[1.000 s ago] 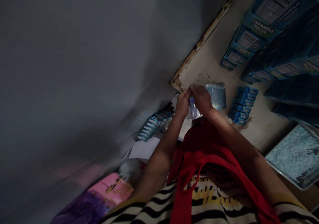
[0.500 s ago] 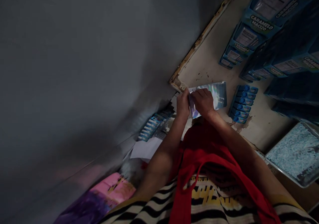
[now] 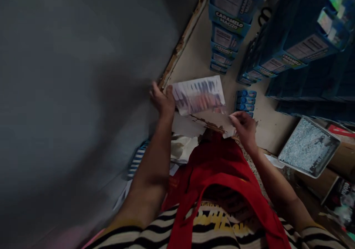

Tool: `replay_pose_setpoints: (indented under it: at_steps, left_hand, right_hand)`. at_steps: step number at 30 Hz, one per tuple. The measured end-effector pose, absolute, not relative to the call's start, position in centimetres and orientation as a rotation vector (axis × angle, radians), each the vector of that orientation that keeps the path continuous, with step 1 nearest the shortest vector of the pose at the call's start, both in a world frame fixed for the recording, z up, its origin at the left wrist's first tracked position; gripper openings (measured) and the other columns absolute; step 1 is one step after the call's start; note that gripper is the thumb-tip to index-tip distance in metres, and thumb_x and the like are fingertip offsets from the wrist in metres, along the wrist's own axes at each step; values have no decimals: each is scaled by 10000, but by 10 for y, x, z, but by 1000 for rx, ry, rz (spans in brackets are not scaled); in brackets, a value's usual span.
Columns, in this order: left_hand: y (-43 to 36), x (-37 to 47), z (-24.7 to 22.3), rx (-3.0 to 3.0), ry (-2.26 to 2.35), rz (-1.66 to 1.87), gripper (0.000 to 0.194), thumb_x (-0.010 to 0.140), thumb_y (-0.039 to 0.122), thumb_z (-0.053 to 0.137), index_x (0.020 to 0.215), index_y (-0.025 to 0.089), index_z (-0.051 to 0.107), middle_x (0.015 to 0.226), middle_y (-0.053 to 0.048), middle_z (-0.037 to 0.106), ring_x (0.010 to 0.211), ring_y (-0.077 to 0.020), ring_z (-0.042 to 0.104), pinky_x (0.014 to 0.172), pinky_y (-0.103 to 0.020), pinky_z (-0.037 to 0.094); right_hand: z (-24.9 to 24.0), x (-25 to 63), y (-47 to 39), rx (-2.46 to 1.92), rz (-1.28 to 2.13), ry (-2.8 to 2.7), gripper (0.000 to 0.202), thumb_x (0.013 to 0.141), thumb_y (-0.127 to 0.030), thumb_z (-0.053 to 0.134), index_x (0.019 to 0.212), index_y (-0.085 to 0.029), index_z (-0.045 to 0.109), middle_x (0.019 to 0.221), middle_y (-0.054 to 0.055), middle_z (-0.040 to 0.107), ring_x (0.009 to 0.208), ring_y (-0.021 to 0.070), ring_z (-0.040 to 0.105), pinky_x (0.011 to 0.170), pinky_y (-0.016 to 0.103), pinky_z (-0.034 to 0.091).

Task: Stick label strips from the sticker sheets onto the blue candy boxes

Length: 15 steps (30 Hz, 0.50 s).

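A shiny, silvery plastic pouch is tilted above the worn tabletop, with wavy, streaked reflections across it. My left hand grips its left end, the thumb against the near face. To the right of the pouch and apart from it, my right hand has its thumb and fingertips drawn together. Whether a small item sits in that pinch I cannot make out. Just beyond my right hand, a short row of small blue packets lies on the table.
Stacked blue boxes marked "Caramelo Macizo" rise at the back right. A metal tray of pale blue bits is at right, near cardboard boxes. Black scissor handles show behind the stacks. A grey wall borders the left.
My right hand has come off the pouch and moved right. My left hand has shifted left with the pouch, whose streaked face now shows. The view has swung right.
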State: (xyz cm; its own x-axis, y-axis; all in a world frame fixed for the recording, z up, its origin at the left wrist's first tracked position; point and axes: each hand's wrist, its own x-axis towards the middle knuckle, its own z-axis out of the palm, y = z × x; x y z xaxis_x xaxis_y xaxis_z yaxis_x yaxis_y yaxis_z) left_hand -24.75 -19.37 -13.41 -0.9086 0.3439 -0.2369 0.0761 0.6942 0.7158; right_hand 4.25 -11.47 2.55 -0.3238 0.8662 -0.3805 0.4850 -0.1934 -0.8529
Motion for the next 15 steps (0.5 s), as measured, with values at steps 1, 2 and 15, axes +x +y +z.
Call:
replay_pose_setpoints:
  at_steps: [1, 2, 15]
  left_hand:
    - [-189, -239, -127, 385, 2620, 1028, 357, 991, 390, 738, 1228, 140, 643, 1311, -135, 672, 1308, -292, 564, 1233, -480, 381]
    - [-184, -225, -119, 402, 2593, 1051, 405, 972, 432, 755, 1244, 145, 663, 1347, -144, 676, 1323, -300, 577, 1237, -476, 388]
    - [-111, -67, -87, 44, 1199, 1262, 518, 648, 582, 957, 882, 168, 752, 868, -76, 795, 805, -187, 761, 788, -301, 592]
  right_hand:
    - [28, 52, -103, -1633, 1576, -1596, 276, 875, -492, 760, 876, -219, 714, 638, -52, 543, 577, 123, 458, 548, 261, 376]
    - [29, 61, -92, -1668, 1629, -1496, 295, 824, -499, 790, 850, -217, 708, 623, -60, 516, 563, 115, 424, 523, 255, 357]
    - [-25, 96, -31, -1779, 1761, -1235, 355, 653, -486, 847, 801, -189, 719, 689, -30, 654, 579, 108, 510, 527, 235, 386]
